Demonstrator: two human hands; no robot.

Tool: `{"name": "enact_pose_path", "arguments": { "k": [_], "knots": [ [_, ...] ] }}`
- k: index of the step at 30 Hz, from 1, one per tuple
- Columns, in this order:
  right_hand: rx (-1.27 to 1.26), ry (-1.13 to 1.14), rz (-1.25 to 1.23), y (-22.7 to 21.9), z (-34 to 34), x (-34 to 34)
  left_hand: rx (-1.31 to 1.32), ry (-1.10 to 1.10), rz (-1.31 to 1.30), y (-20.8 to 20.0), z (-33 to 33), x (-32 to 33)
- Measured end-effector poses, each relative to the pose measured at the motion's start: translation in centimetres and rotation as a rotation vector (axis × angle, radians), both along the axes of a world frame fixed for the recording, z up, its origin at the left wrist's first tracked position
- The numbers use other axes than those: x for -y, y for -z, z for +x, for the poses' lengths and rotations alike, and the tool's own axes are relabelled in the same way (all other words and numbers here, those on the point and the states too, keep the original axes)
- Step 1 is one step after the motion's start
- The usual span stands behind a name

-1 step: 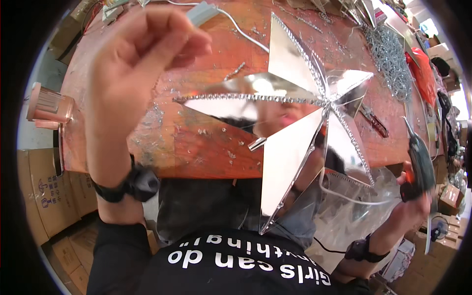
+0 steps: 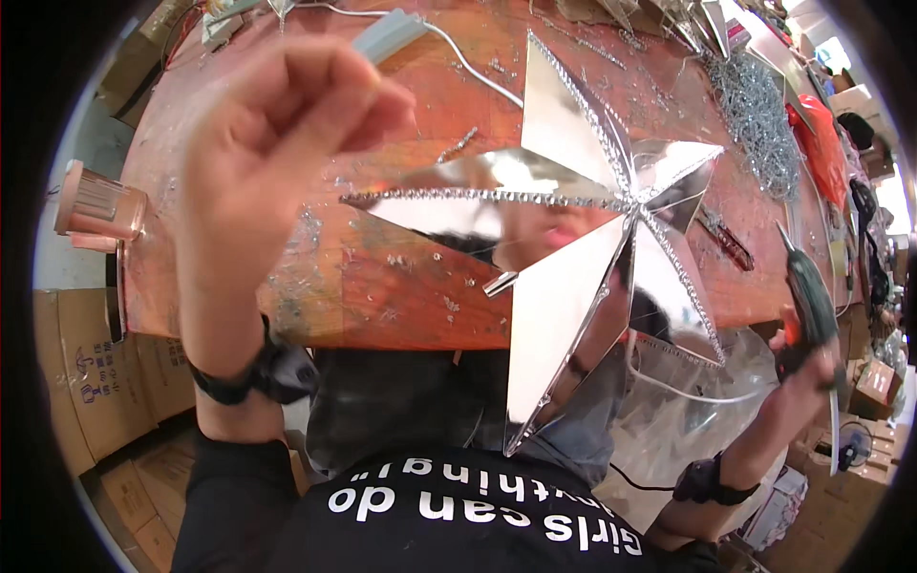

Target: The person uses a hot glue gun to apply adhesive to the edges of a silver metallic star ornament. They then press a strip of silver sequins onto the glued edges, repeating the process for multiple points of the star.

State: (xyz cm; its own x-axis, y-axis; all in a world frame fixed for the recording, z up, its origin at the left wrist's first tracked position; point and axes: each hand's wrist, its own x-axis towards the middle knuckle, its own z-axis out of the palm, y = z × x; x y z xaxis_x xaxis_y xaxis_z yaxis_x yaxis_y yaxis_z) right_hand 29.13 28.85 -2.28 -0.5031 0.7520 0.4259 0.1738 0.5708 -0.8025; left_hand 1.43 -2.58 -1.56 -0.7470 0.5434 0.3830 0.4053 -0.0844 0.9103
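A large mirror-silver five-pointed star point(image 2: 564, 306) lies partly on the table and overhangs its front edge. Sparkling bead-like trim point(image 2: 497, 199) runs along several of its ridges; the ridge pointing toward me looks bare for most of its length. Over the table at the left, my left hand point(image 2: 253, 181) is raised with thumb and fingers pinched together, slightly blurred; whatever they hold, if anything, is too small to make out. At the far right, my right hand point(image 2: 802, 377) grips a dark green glue gun point(image 2: 810, 301), its nozzle pointing up and away from the star.
Tangled silver trim point(image 2: 759, 124) heaps up at the back right beside a red plastic bag point(image 2: 820, 143). Red-handled pliers point(image 2: 726, 239) lie right of the star. A grey block with a white cord point(image 2: 392, 36) sits at the back. Cardboard boxes point(image 2: 105, 363) stand at the left.
My left hand has dropped slightly and shifted a little right, still pinched. The glue gun in my right hand has tilted a little. The star stays almost in place.
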Motion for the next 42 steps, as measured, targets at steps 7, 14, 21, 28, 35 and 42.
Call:
{"name": "enact_pose_path", "arguments": {
  "k": [7,14,21,28,35,42],
  "knots": [
    [0.392,-0.001,-0.274,3.5,-0.9,-7.8,-0.114,-0.116,-0.132,0.4,4.4,0.4],
    [0.105,0.012,-0.035,1.4,-2.7,-1.6,-0.27,-0.026,-0.296,-0.2,7.6,1.2],
    [-0.11,-0.486,0.606,-0.9,0.3,9.1,-0.326,0.115,-0.16,0.8,9.0,-0.6],
    [0.42,-0.92,-0.317,1.7,-3.7,12.1,-0.196,0.203,-0.016,1.8,10.1,-1.7],
    [0.237,-1.093,-1.338,3.2,-6.7,13.6,-0.001,-0.034,-0.057,1.7,8.5,1.9],
    [0.165,-1.044,-1.505,2.7,-6.5,13.5,0.047,-0.329,0.02,3.3,5.9,5.9]
  ]
}}
